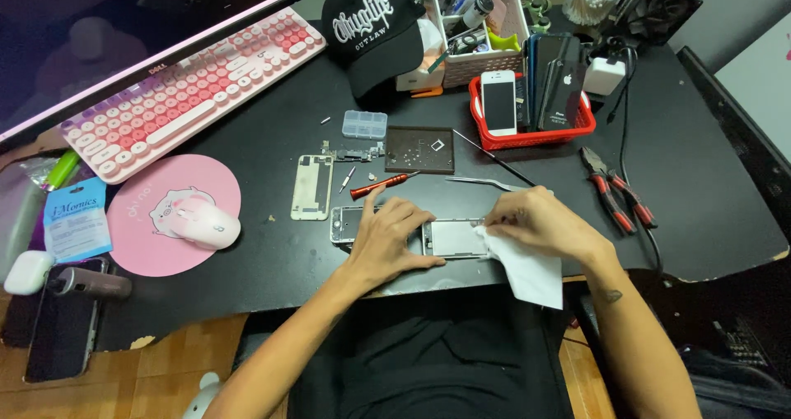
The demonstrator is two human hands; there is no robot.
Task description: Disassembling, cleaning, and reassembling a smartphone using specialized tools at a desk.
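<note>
An opened phone body [451, 238] lies flat near the desk's front edge. My left hand [389, 239] rests on its left part, fingers spread and pressing it down. My right hand [540, 224] pinches a white cloth [527, 266] against the phone's right end; the cloth hangs over the desk edge. A detached phone frame [344, 224] peeks out left of my left hand. A red-handled screwdriver [379, 187] lies just behind my left hand. Metal tweezers [486, 183] lie behind the phone.
A pale phone back panel [312, 187], a dark magnetic mat [419, 149] and a small clear parts box [364, 124] lie behind. A red basket [531, 135] of phones stands at the back right, pliers [614, 192] to the right. Pink keyboard [189, 85], pink mouse [206, 224] and black cap [375, 28] sit left and back.
</note>
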